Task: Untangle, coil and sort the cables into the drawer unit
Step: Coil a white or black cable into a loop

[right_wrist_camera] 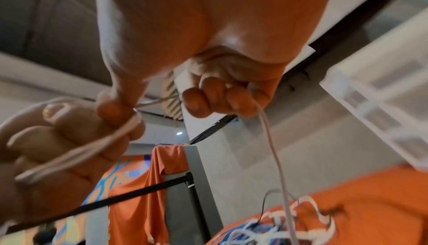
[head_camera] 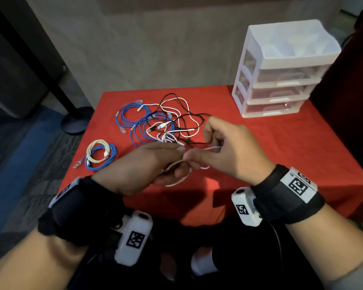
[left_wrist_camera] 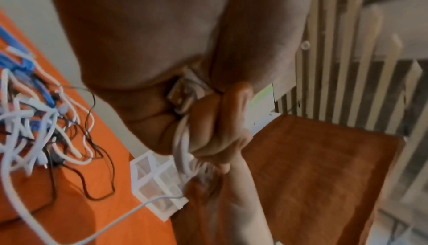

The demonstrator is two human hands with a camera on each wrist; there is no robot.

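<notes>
Both wrists sit closest to me, each with a black strap and a white camera box [head_camera: 134, 240]. Past them my two hands meet above the near part of the red table [head_camera: 281, 147].

My left hand [head_camera: 147, 166] is curled around a small coil of white cable [head_camera: 177, 182]. From the left wrist view I see the loops run through the closed fingers [left_wrist_camera: 213, 139], so that grip is holding the coil tight.

My right hand [head_camera: 228, 147] is curled too. Its thumb and finger pinch the same white cable [right_wrist_camera: 273, 150] right next to my left hand. From the right wrist view the cable drops from the fingers [right_wrist_camera: 208, 100] down to the pile on the table.

That pile is a messy tangle of cables [head_camera: 166, 122], blue, white and black, in the middle of the table, just past my hands. Near the left edge lies a neat coil [head_camera: 100, 154], a pale cable resting on a blue one.

A white drawer unit [head_camera: 281, 70] stands at the far right corner of the table, well apart from the tangle. It has three clear drawers and they are all shut.
</notes>
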